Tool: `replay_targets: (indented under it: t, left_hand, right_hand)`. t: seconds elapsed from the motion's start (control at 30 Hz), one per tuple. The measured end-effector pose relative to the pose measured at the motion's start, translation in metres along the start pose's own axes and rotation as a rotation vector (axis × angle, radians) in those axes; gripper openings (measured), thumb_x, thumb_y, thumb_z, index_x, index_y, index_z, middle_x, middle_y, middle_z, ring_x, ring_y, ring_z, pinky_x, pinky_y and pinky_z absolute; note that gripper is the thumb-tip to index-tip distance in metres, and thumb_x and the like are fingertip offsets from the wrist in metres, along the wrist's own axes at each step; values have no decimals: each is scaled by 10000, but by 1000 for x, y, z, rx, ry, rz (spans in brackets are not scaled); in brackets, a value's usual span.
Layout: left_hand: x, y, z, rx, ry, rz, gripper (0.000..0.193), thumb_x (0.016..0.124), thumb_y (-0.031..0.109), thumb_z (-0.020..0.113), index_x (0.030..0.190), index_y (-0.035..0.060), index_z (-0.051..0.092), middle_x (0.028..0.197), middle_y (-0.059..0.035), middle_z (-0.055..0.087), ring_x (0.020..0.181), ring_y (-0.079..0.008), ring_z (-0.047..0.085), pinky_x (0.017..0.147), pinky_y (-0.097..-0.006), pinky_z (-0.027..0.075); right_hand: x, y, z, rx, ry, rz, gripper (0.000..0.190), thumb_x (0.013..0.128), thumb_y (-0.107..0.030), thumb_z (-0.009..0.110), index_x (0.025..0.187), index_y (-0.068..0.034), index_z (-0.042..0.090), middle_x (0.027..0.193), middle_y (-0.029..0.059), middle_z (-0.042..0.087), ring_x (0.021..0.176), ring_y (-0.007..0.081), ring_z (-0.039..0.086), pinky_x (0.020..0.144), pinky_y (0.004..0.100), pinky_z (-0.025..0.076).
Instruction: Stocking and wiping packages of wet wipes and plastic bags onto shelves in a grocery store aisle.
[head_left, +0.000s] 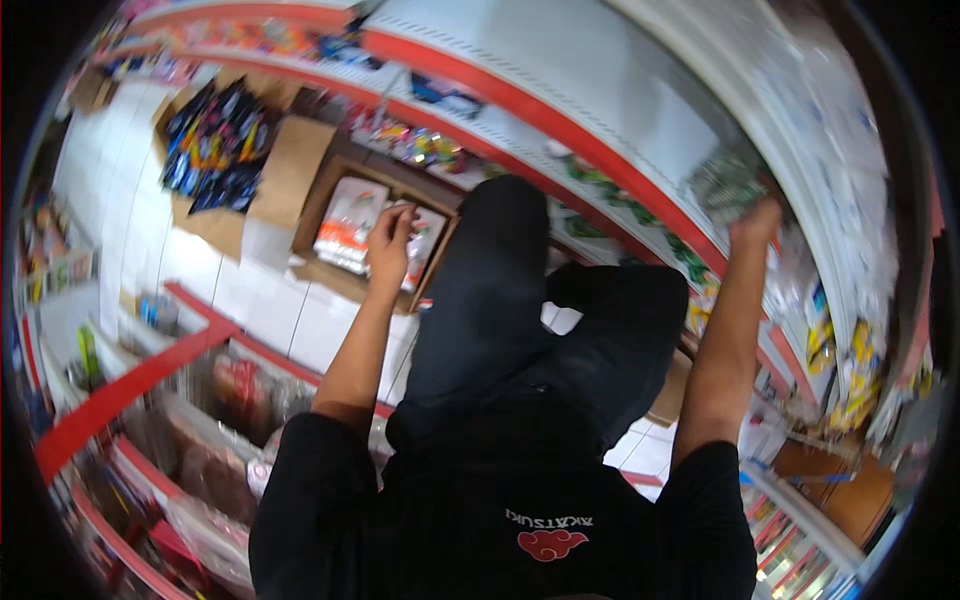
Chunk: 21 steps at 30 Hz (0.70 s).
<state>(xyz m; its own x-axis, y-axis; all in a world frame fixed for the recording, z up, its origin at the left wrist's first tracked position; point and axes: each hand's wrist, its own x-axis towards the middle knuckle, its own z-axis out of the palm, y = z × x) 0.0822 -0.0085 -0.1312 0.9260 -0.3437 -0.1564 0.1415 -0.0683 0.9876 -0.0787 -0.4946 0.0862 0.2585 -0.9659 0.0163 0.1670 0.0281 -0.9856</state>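
My left hand (389, 236) hovers over an open cardboard box (302, 238) on the floor, its fingers loosely curled with nothing visible in them. Inside the box lie white plastic packs (349, 217) with orange and green print, side by side. To the right, my right hand (756, 221) reaches to the back of a white metal shelf (570, 67) with a red front edge. It grips a greenish-grey clear plastic packet (724, 186), blurred by motion; its fingertips are partly hidden.
Another open carton (244, 236) holds many dark sachets (216, 146). Lower shelves carry colourful packets (427, 148) and green packs (622, 199). Behind my left arm stands a red-edged rack (142, 386) with plastic-wrapped goods. My bent knees (504, 217) sit close to the shelf front.
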Motion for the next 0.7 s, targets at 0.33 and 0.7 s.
replay_targets:
  t: [0.33,0.7]
  left_hand:
    - [4,-188,-79,857,59,-525,522,845,241,690,1280,-5,541,1245,-204,613,1147,-337,613,964,-417,503]
    - [8,-204,-91,1108,-121,-744,736,807,576,681,1339,81,566,1397,-191,539,1250,-340,543,1036,-441,458]
  right_hand:
    - [-199,13,75,133,-243,601,543,983,-342,512,1428,-40,438,1422,132,504,1318,320,475,1121,490,355]
    - [-276,46,61,32,-375,1063,449,916,-75,631,1348,-30,515,1315,91,593,1238,249,549,1091,420,405]
